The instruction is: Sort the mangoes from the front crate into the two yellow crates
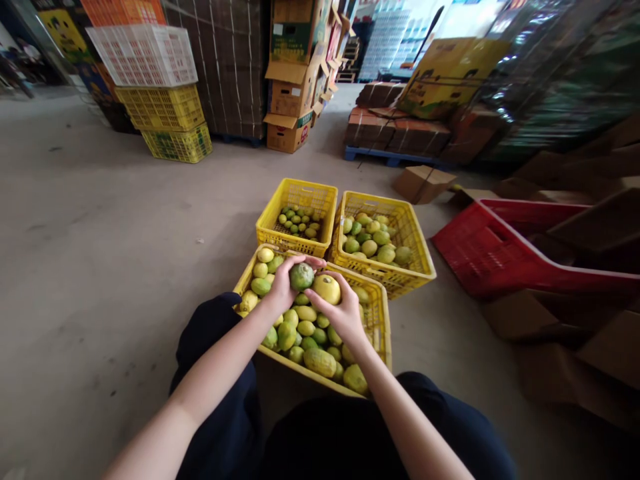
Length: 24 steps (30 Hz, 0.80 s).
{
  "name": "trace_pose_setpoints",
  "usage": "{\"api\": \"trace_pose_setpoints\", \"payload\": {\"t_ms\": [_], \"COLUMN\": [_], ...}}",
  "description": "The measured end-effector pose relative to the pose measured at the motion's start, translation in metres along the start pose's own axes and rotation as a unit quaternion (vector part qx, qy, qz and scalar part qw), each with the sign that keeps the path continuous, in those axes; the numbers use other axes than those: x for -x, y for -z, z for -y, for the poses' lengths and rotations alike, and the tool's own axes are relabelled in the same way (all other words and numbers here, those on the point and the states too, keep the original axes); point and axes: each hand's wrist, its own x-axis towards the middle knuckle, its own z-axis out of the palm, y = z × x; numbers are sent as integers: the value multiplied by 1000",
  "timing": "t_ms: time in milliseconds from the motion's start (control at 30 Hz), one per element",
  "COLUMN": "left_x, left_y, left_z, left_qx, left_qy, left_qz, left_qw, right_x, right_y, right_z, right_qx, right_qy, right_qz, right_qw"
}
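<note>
My left hand [284, 280] is closed around a dark green lemon [302, 277], its fingers curled behind the fruit. Close beside it, my right hand [347, 312] grips a larger yellow lemon [327, 289] between thumb and fingers. Both hands are above the near yellow crate [388, 327], which holds many green and yellow lemons [306, 328]. Behind it stand two more yellow crates. The back left crate [297, 248] has small greenish lemons [300, 220] in it, and the back right crate [425, 263] has larger yellow-green ones [381, 237].
A red crate [465, 257] with cardboard in it stands at the right, among loose cardboard boxes [525, 317]. Stacked plastic crates [160, 107] are at the back left. Farther off are piled cartons [290, 100] and a blue pallet [373, 156] of flattened cardboard. Grey concrete floor [125, 233] lies around.
</note>
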Motion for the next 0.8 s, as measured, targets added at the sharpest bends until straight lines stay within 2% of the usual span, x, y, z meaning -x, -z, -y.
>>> {"api": "trace_pose_setpoints", "payload": {"t_ms": [100, 300, 500, 800], "left_x": [0, -2, -8, -6], "left_y": [0, 2, 10, 4], "left_z": [1, 0, 5, 3], "left_qx": [-18, 5, 22, 30], "left_qy": [2, 16, 10, 25], "left_qz": [24, -12, -7, -14], "left_qw": [1000, 1000, 1000, 999], "right_x": [1, 4, 5, 5], "right_y": [3, 6, 6, 6], "right_z": [2, 5, 5, 2], "right_qx": [4, 7, 10, 6], "right_qy": [13, 30, 31, 33], "right_qz": [6, 39, 40, 43], "right_qw": [1000, 999, 999, 999]}}
